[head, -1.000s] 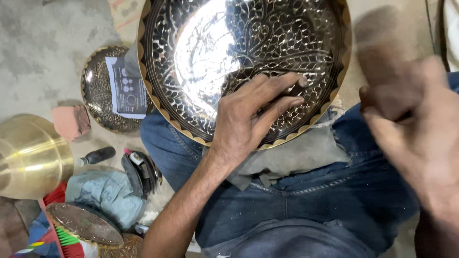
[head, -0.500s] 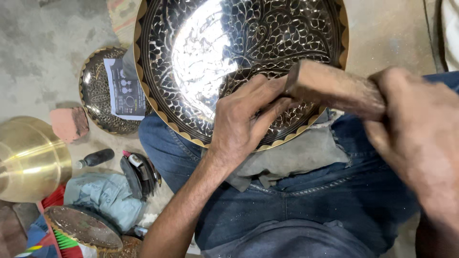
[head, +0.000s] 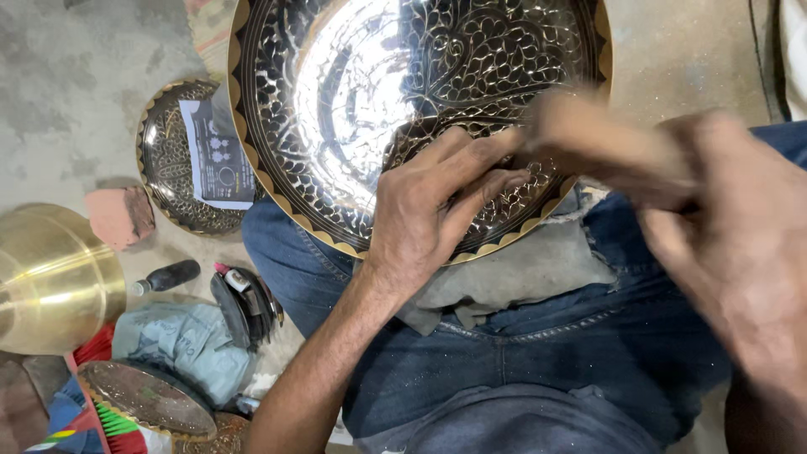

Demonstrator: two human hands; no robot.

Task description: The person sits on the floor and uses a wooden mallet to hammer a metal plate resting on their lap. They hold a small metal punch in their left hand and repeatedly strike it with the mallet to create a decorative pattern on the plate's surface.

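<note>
A large round engraved metal plate [head: 353, 109], black with shiny leaf patterns and a golden scalloped rim, rests on my lap over a grey cloth [head: 538, 269]. My left hand [head: 437, 206] lies on the plate's lower right part, fingers pinched together as if around a small tool that I cannot see. My right hand [head: 723, 244] grips a wooden mallet [head: 588, 143], blurred by motion, its head just over the fingertips of my left hand.
On the concrete floor to the left lie a smaller engraved plate [head: 164, 168] with a printed paper on it, a reddish brick piece [head: 122, 216], a brass bowl [head: 50, 277], a dark-handled tool [head: 168, 276], a bluish cloth [head: 189, 345] and another small dish [head: 147, 399].
The right hand has swung the mallet from raised at the right down onto the spot at the left hand's fingertips. The left hand has stayed on the plate.
</note>
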